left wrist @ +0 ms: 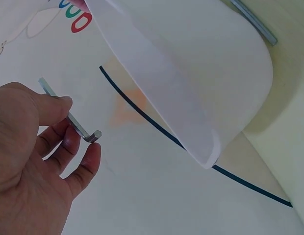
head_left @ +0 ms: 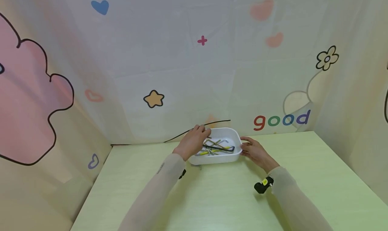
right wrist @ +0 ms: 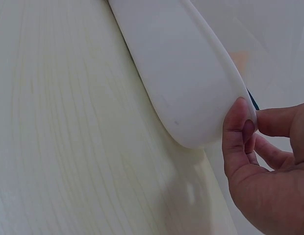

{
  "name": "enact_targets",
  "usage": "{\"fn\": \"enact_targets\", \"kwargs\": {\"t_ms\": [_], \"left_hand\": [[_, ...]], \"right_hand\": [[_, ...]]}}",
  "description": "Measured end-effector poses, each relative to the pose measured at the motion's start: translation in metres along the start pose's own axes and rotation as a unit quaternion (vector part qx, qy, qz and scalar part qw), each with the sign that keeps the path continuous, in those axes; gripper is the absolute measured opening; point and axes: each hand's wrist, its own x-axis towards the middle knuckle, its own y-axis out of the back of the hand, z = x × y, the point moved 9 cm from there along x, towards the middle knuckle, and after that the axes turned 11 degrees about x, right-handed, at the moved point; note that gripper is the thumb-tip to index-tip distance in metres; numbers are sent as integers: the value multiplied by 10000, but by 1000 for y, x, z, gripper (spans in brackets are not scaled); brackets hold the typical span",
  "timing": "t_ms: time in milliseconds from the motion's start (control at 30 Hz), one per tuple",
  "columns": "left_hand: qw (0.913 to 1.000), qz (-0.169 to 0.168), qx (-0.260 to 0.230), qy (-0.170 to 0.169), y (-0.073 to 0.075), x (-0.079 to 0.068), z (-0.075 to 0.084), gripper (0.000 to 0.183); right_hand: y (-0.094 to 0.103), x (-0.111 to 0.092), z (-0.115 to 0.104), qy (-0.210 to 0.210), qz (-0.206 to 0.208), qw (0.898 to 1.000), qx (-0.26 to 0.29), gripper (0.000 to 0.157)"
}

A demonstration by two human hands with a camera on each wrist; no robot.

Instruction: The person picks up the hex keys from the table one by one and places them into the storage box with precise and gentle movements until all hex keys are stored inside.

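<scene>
A white plastic tub [head_left: 225,158] stands at the back of the table, holding several Allen keys [head_left: 222,148], some silver, one black, some yellowish. My left hand [head_left: 192,142] is over the tub's left end in the head view. Seen from the left wrist, that hand [left wrist: 37,147] pinches a silver Allen key [left wrist: 77,127] between thumb and fingers, its short bent end pointing outward. At the right end, my right hand [head_left: 256,153] grips the tub's rim; the right wrist view shows thumb and fingers pinching the edge of the tub [right wrist: 171,78].
Another Allen key [head_left: 198,166] lies on the light table [head_left: 218,197] just in front of the tub, partly under its edge. Directly behind the tub hangs a printed curtain [head_left: 188,66], with more of it at both sides.
</scene>
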Motion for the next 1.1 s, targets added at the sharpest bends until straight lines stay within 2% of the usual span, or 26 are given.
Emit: {"fn": "enact_targets", "kwargs": {"t_ms": [300, 633, 833, 1100], "left_hand": [[10000, -34, -41, 20, -10, 9, -1, 24], [9990, -407, -58, 184, -35, 18, -6, 22], [9984, -447, -251, 241, -45, 22, -10, 20], [9964, -505, -602, 312, -50, 23, -12, 34]], "right_hand": [[0, -1, -1, 2, 1, 10000, -39, 51], [-1, -1, -1, 37, -48, 10000, 8, 51], [-2, -2, -1, -10, -29, 10000, 10, 51], [-1, -3, 0, -78, 24, 10000, 26, 50]]}}
